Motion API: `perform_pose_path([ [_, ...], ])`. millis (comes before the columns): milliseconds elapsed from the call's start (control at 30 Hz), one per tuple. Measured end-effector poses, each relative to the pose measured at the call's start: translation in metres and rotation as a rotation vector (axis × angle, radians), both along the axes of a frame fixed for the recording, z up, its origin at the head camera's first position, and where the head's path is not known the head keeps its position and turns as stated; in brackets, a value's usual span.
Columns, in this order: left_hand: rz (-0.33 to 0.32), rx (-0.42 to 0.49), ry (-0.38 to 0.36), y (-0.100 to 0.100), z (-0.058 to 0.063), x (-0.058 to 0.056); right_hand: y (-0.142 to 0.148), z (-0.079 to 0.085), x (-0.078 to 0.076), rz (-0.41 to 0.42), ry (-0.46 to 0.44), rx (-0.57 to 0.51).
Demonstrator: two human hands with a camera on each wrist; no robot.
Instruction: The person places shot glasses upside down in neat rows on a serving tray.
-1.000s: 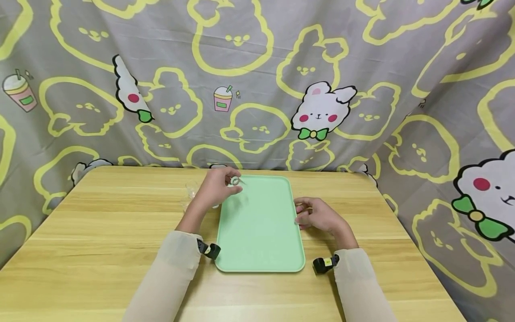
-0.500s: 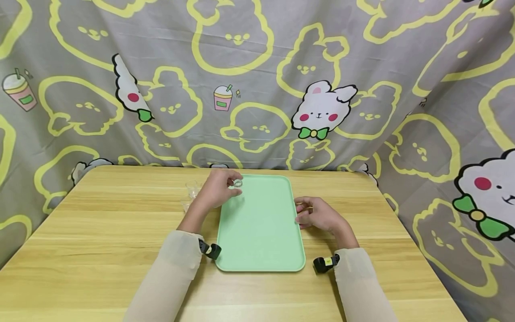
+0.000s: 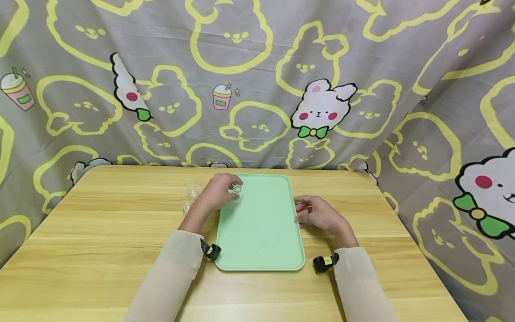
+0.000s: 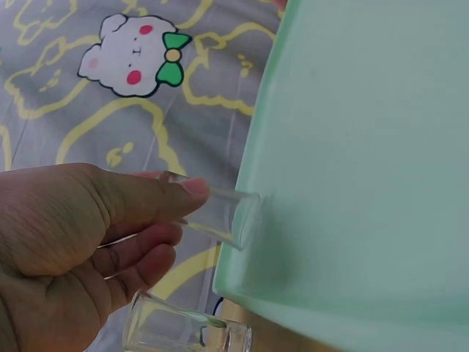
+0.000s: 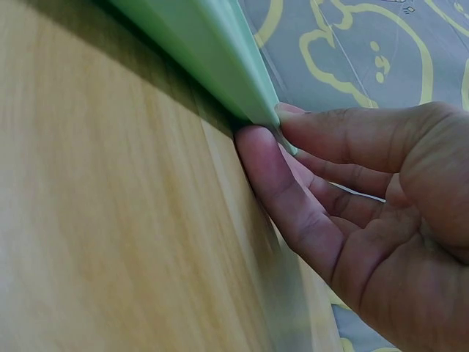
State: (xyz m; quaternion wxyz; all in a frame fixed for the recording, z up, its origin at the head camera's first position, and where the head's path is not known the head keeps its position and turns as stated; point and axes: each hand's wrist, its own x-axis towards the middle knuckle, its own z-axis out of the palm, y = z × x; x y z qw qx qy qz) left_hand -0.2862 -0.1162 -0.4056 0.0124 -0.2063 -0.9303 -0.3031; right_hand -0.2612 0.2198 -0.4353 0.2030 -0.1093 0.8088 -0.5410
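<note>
My left hand (image 3: pixel 219 191) pinches a small clear shot glass (image 3: pixel 236 191) over the far left corner of a pale green tray (image 3: pixel 261 232). In the left wrist view, thumb and fingers hold one end of the shot glass (image 4: pixel 223 214), and its other end is at the tray surface; whether it touches cannot be told. Another clear shot glass (image 4: pixel 183 326) stands below that hand, beside the tray. My right hand (image 3: pixel 318 213) grips the tray's right edge. The right wrist view has this hand (image 5: pixel 352 198) pinching the tray rim (image 5: pixel 256 95) between thumb and finger.
Left of the tray, partly behind the left wrist, are clear shot glasses (image 3: pixel 192 190) on the wooden table (image 3: pixel 112 237). A patterned grey curtain (image 3: pixel 169 120) hangs behind the table and along its right side.
The left hand has come down and slightly nearer with the shot glass, which now looks more upright over the tray. The right hand and the tray have hardly moved.
</note>
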Motion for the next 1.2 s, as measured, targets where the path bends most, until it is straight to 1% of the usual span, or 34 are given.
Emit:
perform_pose_path([
  [400,-0.027,-0.033,-0.021,-0.002,-0.001,-0.001,-0.001,0.001,0.0,0.0,0.002,0.011],
  [733,-0.028,-0.038,-0.046,-0.003,0.001,0.0,0.0,0.0,0.0,0.001,0.005,0.012],
  [833,-0.035,-0.038,-0.034,-0.004,0.005,0.002,0.0,0.0,0.0,0.006,0.009,0.02],
  [967,-0.031,-0.03,-0.018,-0.007,0.013,0.006,0.0,-0.001,0.0,0.018,0.02,0.022],
  [1000,-0.024,-0.026,-0.016,-0.009,0.016,0.008,0.0,-0.001,0.0,0.019,0.022,0.022],
  [1200,0.016,0.008,0.048,-0.026,0.029,0.013,0.0,-0.001,-0.001,0.018,0.029,0.029],
])
